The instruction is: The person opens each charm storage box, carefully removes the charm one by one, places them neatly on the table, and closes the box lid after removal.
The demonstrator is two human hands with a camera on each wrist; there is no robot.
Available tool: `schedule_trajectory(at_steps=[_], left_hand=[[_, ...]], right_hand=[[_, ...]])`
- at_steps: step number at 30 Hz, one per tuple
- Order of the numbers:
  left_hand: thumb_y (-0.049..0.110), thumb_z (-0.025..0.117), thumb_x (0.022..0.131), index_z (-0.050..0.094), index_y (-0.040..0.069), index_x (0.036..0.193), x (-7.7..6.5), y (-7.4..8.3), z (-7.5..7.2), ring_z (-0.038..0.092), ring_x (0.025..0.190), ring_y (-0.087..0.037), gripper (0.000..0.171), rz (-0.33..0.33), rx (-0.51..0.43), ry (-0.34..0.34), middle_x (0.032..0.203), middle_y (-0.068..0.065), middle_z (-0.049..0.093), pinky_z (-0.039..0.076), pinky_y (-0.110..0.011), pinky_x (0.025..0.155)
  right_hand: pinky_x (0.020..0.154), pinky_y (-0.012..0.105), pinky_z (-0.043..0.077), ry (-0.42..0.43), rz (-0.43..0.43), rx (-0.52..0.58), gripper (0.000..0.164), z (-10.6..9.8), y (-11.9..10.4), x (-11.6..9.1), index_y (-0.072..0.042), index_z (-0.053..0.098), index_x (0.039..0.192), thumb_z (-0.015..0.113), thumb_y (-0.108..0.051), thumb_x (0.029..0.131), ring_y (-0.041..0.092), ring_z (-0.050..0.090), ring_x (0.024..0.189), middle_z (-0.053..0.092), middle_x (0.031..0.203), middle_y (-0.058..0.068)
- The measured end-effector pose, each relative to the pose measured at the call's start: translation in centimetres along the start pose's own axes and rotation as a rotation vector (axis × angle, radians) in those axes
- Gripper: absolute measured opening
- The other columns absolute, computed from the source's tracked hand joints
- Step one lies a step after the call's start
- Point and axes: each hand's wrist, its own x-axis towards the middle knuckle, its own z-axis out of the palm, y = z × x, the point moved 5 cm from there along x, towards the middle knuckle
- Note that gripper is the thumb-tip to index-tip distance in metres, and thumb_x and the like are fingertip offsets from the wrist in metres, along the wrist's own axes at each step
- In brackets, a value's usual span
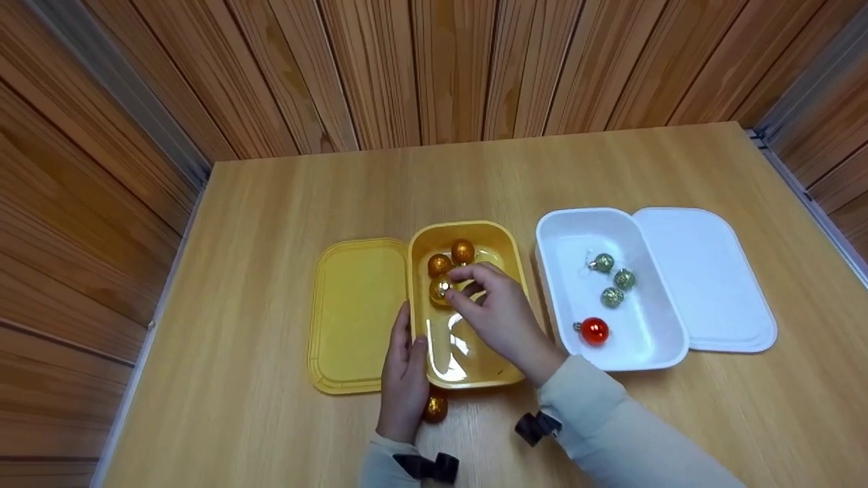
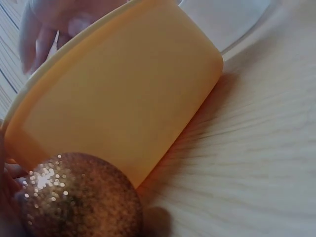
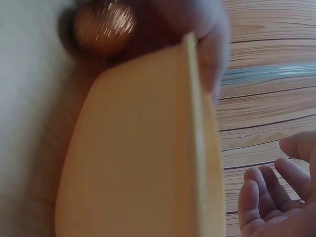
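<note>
My left hand (image 1: 405,390) rests along the left side of the yellow container (image 1: 475,386), its fingers against the outer wall and its thumb at the rim. Over the container is my right hand (image 1: 503,313), fingertips spread beside a shiny gold bauble (image 1: 439,295). Two glittery orange-gold baubles, an upper one (image 1: 463,251) and a lower one (image 1: 439,265), lie inside near the far end. Outside, by the left wrist, sits another glittery bauble (image 1: 436,409). The right wrist view shows nothing between the right hand's parted fingers (image 3: 249,200); the wall hides the inside.
A yellow lid (image 1: 359,318) lies left of the yellow container. To the right stands a white container (image 1: 576,237) holding a red bauble (image 1: 595,331) and three small green baubles (image 1: 613,297). Its white lid (image 1: 719,285) lies against its right side.
</note>
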Motion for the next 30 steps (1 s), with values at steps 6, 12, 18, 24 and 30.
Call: schedule_trajectory(at_steps=[6,12,18,24,30], left_hand=[[0.009,0.039,0.108,0.019,0.01,0.161,-0.1,-0.1,0.1,0.027,0.149,-0.024,0.057,-0.006,0.024,0.007,0.164,-0.008,0.024,0.027,-0.04,0.12],[0.007,0.04,0.107,0.018,0.008,0.161,-0.2,-0.1,0.1,0.026,0.149,-0.024,0.057,0.024,0.035,-0.001,0.165,-0.009,0.024,0.027,-0.041,0.119],[0.006,0.04,0.107,0.021,0.008,0.16,-0.2,-0.1,0.1,0.025,0.149,-0.024,0.057,0.035,0.071,0.01,0.164,-0.008,0.025,0.026,-0.043,0.12],[0.005,0.04,0.107,0.021,0.007,0.16,-0.2,-0.1,0.0,0.024,0.149,-0.024,0.057,0.033,0.083,0.014,0.165,-0.008,0.024,0.026,-0.044,0.12],[0.005,0.04,0.106,0.021,0.006,0.16,0.0,0.0,-0.2,0.024,0.15,-0.024,0.056,0.041,0.098,0.023,0.164,-0.009,0.024,0.024,-0.044,0.121]], right_hand=[[0.079,0.036,0.056,0.018,0.046,-0.149,0.025,0.2,1.9,2.4,-0.006,0.07,0.117,0.071,-0.012,0.093,0.022,0.063,0.094,0.065,0.116,0.007],[0.078,0.035,0.057,0.017,0.103,-0.256,0.04,0.3,3.4,4.2,-0.002,0.063,0.131,0.07,-0.014,0.093,0.022,0.064,0.09,0.06,0.132,0.012],[0.098,0.038,0.053,-0.046,0.123,-0.326,0.052,0.8,4.1,4.9,-0.003,0.052,0.145,0.066,-0.011,0.096,0.026,0.062,0.11,0.05,0.148,0.012],[0.096,0.039,0.052,-0.01,0.086,-0.374,0.049,0.9,4.4,4.9,-0.002,0.056,0.141,0.068,-0.007,0.094,0.029,0.059,0.11,0.054,0.125,0.016],[0.096,0.039,0.051,-0.05,0.119,-0.357,0.04,1.3,4.9,4.9,-0.002,0.065,0.129,0.074,-0.009,0.091,0.028,0.058,0.107,0.053,0.117,0.015]])
